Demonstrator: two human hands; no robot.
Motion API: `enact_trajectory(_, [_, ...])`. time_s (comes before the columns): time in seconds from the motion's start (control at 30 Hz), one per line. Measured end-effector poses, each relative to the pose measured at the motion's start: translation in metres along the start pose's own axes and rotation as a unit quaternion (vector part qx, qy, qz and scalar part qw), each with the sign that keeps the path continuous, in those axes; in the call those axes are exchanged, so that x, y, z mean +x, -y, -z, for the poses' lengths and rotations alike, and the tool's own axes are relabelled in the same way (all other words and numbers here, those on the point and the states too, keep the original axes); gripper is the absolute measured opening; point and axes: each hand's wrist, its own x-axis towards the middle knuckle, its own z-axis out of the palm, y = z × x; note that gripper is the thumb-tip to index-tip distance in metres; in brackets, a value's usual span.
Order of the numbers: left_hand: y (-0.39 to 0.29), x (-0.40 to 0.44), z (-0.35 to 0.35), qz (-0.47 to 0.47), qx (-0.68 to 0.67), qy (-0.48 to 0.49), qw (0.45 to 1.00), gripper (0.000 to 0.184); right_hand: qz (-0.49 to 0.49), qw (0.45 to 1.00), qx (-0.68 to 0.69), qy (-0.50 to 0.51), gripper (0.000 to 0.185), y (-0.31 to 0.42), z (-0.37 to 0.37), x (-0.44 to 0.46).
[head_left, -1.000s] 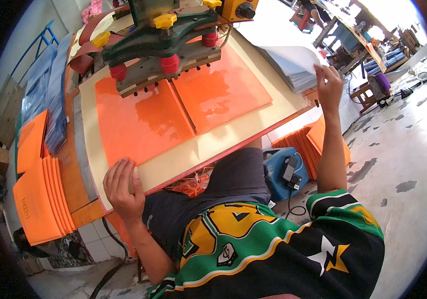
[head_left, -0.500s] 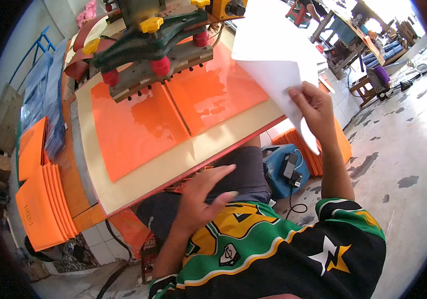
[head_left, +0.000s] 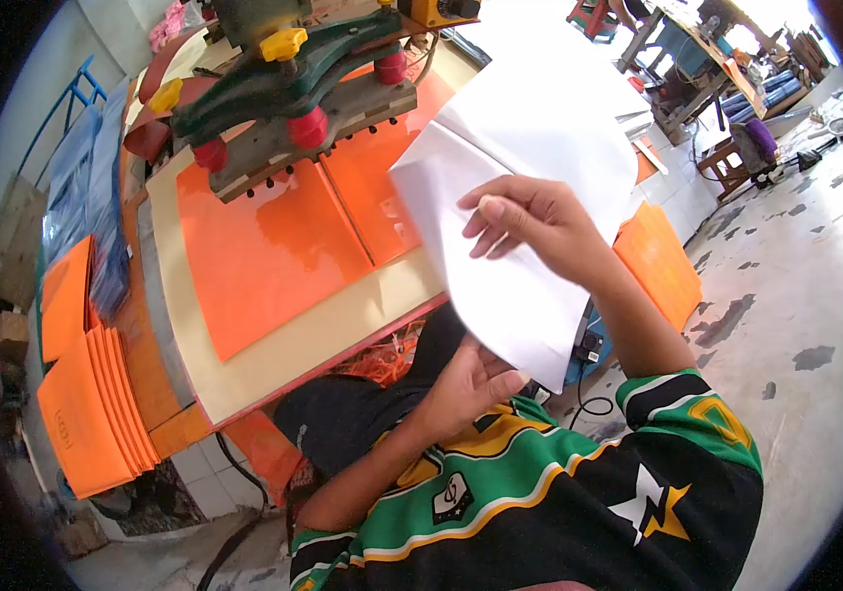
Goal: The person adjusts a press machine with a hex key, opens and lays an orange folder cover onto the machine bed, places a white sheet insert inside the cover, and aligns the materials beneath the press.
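A large white paper sheet [head_left: 530, 305] with a crease curves over the front right of the worktable and hangs past its edge. My right hand [head_left: 540, 229] is over the sheet, fingers loosely bent and apart, with nothing visible in them. At the sheet's lower edge is my left hand [head_left: 471, 389], its thumb apart from the fingers; the paper partly hides the fingertips. An orange glossy cover [head_left: 274, 256] with a dark centre groove lies flat on the cream board [head_left: 343, 315], its right part covered by the paper. A press head [head_left: 313, 138] with red cushions stands above the cover.
Orange folders [head_left: 97, 414] are stacked at the left, beside clear plastic sheets [head_left: 82, 197]. More orange folders [head_left: 660, 264] stand at the right, near a blue box [head_left: 594, 330] and a black cable. A cluttered workbench [head_left: 702, 59] is in the right background.
My right hand has moved left and let go of the paper's edge. The sheet has swung left over the orange cover. My left hand has shifted right to the sheet's lower edge.
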Motion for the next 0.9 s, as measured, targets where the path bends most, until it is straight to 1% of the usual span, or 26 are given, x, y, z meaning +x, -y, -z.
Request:
enact_trajectory(0.03, [0.003, 0.0, 0.002, -0.004, 0.024, -0.015, 1.0, 0.09, 0.022, 0.998, -0.057, -0.012, 0.036, -0.004, 0.012, 0.006])
enact_trajectory(0.07, [0.001, -0.001, 0.001, -0.004, 0.023, -0.016, 1.0, 0.09, 0.069, 0.99, -0.116, -0.046, 0.036, -0.012, 0.028, 0.012])
enact_trajectory(0.1, [-0.002, -0.003, 0.0, 0.017, -0.001, -0.024, 1.0, 0.085, 0.124, 0.968, -0.197, -0.094, 0.036, -0.018, 0.05, 0.021])
enact_trajectory(0.13, [-0.005, -0.004, 0.0, 0.037, -0.023, -0.032, 0.999, 0.08, 0.137, 0.939, -0.283, -0.139, 0.035, -0.023, 0.079, 0.03])
enact_trajectory(0.17, [-0.006, -0.003, -0.001, 0.036, -0.023, -0.032, 0.999, 0.08, 0.146, 0.916, -0.327, -0.182, 0.034, -0.028, 0.108, 0.038])
enact_trajectory(0.2, [-0.007, -0.003, -0.001, 0.031, -0.02, -0.033, 0.999, 0.078, 0.142, 0.881, -0.38, -0.244, 0.032, -0.028, 0.132, 0.044])
enact_trajectory(0.23, [-0.008, -0.004, -0.001, 0.027, -0.017, -0.034, 0.999, 0.076, 0.138, 0.854, -0.417, -0.28, 0.036, -0.036, 0.163, 0.051])
enact_trajectory(0.27, [-0.008, -0.004, -0.001, 0.026, -0.017, -0.035, 0.999, 0.076, 0.118, 0.841, -0.413, -0.328, 0.04, -0.039, 0.185, 0.054])
enact_trajectory(0.33, [-0.007, -0.004, 0.001, 0.033, -0.009, -0.036, 0.999, 0.074, 0.07, 0.79, -0.489, -0.363, 0.051, -0.046, 0.219, 0.06])
enact_trajectory(0.37, [-0.007, -0.004, 0.001, 0.032, -0.009, -0.037, 0.999, 0.074, 0.039, 0.787, -0.496, -0.364, 0.053, -0.053, 0.234, 0.063])
enact_trajectory(0.4, [-0.007, -0.004, 0.001, 0.035, 0.0, -0.042, 0.999, 0.068, 0.007, 0.783, -0.503, -0.365, 0.055, -0.059, 0.248, 0.066])
enact_trajectory(0.43, [-0.007, -0.005, 0.0, 0.039, 0.009, -0.046, 0.998, 0.062, 0.007, 0.784, -0.503, -0.364, 0.055, -0.066, 0.262, 0.067])
enact_trajectory(0.53, [-0.009, -0.003, -0.001, 0.025, 0.032, -0.068, 0.997, 0.059, -0.003, 0.785, -0.517, -0.341, 0.057, -0.073, 0.279, 0.07])
enact_trajectory(0.6, [-0.007, -0.001, 0.002, 0.026, 0.026, -0.079, 0.996, 0.058, -0.009, 0.805, -0.478, -0.351, 0.055, -0.067, 0.276, 0.068])
enact_trajectory(0.63, [-0.006, 0.0, 0.003, 0.028, 0.022, -0.09, 0.995, 0.057, -0.008, 0.807, -0.477, -0.349, 0.055, -0.068, 0.278, 0.068])
enact_trajectory(0.67, [-0.006, 0.0, 0.002, 0.027, 0.023, -0.093, 0.995, 0.057, 0.013, 0.802, -0.493, -0.338, 0.055, -0.07, 0.28, 0.068])
enact_trajectory(0.7, [-0.006, 0.001, 0.0, 0.018, 0.02, -0.109, 0.994, 0.053, 0.035, 0.796, -0.508, -0.326, 0.055, -0.072, 0.281, 0.07])
enact_trajectory(0.73, [-0.006, 0.001, -0.002, 0.009, 0.017, -0.125, 0.992, 0.049, 0.037, 0.799, -0.506, -0.324, 0.055, -0.073, 0.283, 0.07])
enact_trajectory(0.77, [0.0, 0.002, 0.001, 0.008, 0.018, -0.129, 0.991, 0.049, 0.001, 0.807, -0.5, -0.315, 0.055, -0.064, 0.276, 0.066])
enact_trajectory(0.8, [0.01, 0.004, 0.007, -0.046, 0.114, -0.154, 0.98, 0.041, -0.036, 0.813, -0.494, -0.305, 0.054, -0.056, 0.271, 0.063])
enact_trajectory(0.83, [0.017, 0.005, 0.013, -0.098, 0.208, -0.177, 0.957, 0.036, -0.054, 0.811, -0.505, -0.291, 0.054, -0.051, 0.269, 0.062])
enact_trajectory(0.87, [0.021, 0.004, 0.018, -0.098, 0.209, -0.18, 0.956, 0.036, -0.052, 0.812, -0.504, -0.289, 0.054, -0.053, 0.273, 0.06])
enact_trajectory(0.9, [0.024, 0.003, 0.023, -0.07, 0.247, -0.186, 0.948, 0.034, -0.031, 0.84, -0.468, -0.272, 0.053, -0.055, 0.279, 0.058])
